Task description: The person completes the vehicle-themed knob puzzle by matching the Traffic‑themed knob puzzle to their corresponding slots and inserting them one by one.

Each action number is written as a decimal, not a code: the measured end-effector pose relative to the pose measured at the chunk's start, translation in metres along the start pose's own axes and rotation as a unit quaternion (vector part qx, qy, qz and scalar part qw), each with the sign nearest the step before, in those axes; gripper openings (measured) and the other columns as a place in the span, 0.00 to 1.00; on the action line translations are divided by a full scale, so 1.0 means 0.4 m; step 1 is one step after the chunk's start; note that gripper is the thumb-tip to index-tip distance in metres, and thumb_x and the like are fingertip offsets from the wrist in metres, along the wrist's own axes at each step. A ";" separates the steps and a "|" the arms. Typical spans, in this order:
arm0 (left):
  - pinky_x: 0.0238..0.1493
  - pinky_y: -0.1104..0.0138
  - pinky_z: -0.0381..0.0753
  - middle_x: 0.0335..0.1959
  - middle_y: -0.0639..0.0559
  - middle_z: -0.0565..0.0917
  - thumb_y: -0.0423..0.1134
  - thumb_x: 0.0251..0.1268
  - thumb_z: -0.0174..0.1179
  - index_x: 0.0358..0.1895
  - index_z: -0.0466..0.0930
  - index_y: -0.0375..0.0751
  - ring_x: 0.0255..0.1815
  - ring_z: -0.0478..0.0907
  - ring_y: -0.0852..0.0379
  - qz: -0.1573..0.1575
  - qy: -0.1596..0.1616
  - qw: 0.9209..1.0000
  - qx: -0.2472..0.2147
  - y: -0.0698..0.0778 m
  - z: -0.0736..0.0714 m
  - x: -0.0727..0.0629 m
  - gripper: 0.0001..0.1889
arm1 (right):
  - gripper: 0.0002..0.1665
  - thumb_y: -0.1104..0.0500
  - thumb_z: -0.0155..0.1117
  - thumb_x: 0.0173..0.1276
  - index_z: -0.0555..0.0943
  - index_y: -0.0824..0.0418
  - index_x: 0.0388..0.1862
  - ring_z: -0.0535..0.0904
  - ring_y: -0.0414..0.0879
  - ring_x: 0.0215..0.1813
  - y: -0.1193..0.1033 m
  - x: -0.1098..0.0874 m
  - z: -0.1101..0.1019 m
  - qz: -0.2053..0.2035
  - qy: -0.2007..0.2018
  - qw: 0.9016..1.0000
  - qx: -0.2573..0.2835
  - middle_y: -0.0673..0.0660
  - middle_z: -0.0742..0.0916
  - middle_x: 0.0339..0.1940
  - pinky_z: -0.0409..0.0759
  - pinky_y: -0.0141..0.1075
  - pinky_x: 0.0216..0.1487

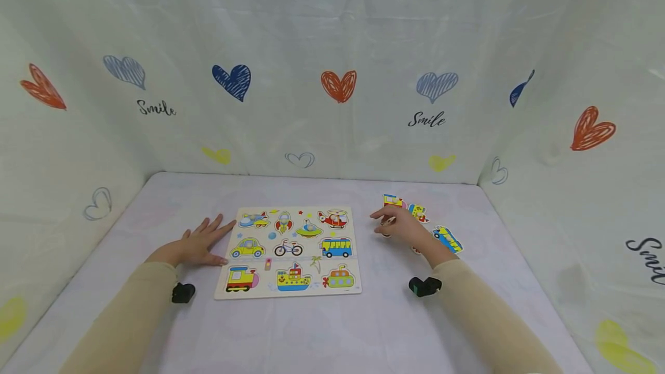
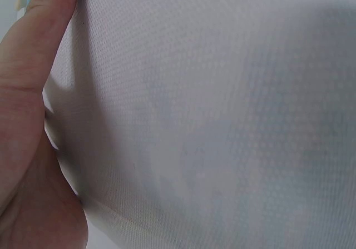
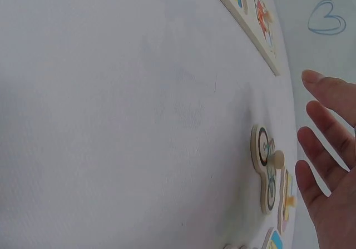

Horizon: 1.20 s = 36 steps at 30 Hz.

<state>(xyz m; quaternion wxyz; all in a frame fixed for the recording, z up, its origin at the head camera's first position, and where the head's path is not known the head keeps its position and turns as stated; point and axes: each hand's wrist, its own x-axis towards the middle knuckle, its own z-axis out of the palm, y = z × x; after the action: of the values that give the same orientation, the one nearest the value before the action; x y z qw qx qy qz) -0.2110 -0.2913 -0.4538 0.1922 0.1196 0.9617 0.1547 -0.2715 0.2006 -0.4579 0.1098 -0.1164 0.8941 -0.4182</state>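
My left hand [image 1: 200,244] rests on the table with its fingers spread, fingertips and thumb at the left edge of a wooden vehicle puzzle board [image 1: 266,283]. In the left wrist view its thumb side shows against the cloth. Over on the right, my right hand [image 1: 404,227] hovers above loose puzzle pieces, fingers loosely bent and holding nothing. Beneath its fingers lies a bicycle piece [image 3: 259,154] with a wooden knob. Around this hand are a train piece [image 1: 392,199], a ship piece [image 1: 415,211] and a bus piece [image 1: 448,239]; the hand and forearm partly hide the pile.
The board carries printed vehicles, including a yellow car [image 1: 247,247] and a rocket [image 1: 283,223]. A helicopter [image 3: 263,21] on it shows a knob. White cloth [image 1: 312,333] covers the table, and a curtain with hearts [image 1: 339,86] encloses the back and sides.
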 end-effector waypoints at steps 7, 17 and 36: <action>0.61 0.26 0.34 0.76 0.27 0.39 0.61 0.50 0.69 0.77 0.49 0.42 0.73 0.32 0.23 -0.006 -0.002 1.000 0.004 -0.004 0.002 0.005 0.56 | 0.20 0.61 0.73 0.60 0.84 0.60 0.52 0.77 0.51 0.45 0.024 -0.004 -0.031 -0.016 0.020 0.999 -0.026 0.56 0.83 0.49 0.78 0.40 0.42; 0.62 0.26 0.34 0.76 0.27 0.39 0.61 0.49 0.70 0.77 0.49 0.43 0.73 0.32 0.23 -0.007 0.001 1.000 0.003 -0.010 0.005 0.007 0.56 | 0.18 0.61 0.73 0.61 0.84 0.61 0.50 0.77 0.50 0.45 0.051 -0.015 -0.053 -0.014 0.023 0.998 -0.052 0.55 0.84 0.44 0.77 0.38 0.39; 0.61 0.26 0.36 0.75 0.27 0.40 0.62 0.49 0.70 0.76 0.50 0.42 0.72 0.33 0.22 0.002 0.006 1.000 0.009 -0.005 0.005 0.004 0.55 | 0.15 0.62 0.73 0.59 0.86 0.58 0.47 0.74 0.48 0.40 0.088 0.009 -0.057 -0.006 0.004 0.999 -0.043 0.54 0.81 0.37 0.75 0.38 0.36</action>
<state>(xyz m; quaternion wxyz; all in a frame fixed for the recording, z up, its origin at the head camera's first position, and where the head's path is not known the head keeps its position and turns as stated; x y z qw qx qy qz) -0.2118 -0.2923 -0.4570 0.1849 0.1226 0.9640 0.1469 -0.2856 0.2378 -0.4712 0.0986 -0.1251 0.9112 -0.3800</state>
